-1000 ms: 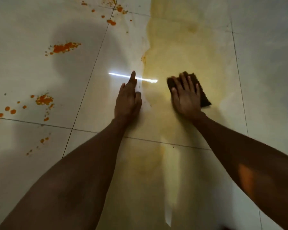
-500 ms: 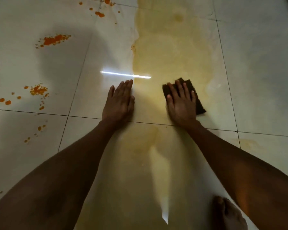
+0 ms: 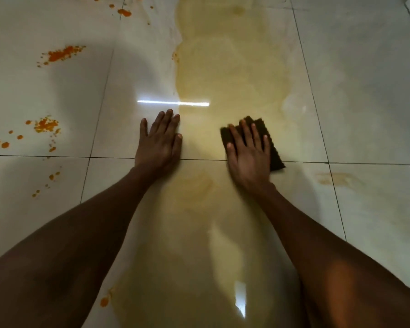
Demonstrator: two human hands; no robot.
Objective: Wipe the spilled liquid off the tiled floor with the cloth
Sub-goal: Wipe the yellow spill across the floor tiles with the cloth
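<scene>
right hand [image 3: 249,157] presses flat, fingers spread, on the dark cloth [image 3: 271,147] at centre frame in the yellow spill [image 3: 232,74]; left hand [image 3: 160,143] flat on the tiled floor [image 3: 57,91], fingers together

Cloth [image 3: 271,147] mostly hidden under right hand [image 3: 249,155]; yellow spill [image 3: 227,74] cut off at top edge.

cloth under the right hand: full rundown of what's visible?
The cloth is dark brown, looks coarse, with a jagged far edge. It lies flat on the tiled floor inside the yellowish spill, straddling a grout line. The right hand presses on it with fingers spread, covering most of it; only its far and right edges show.
</scene>
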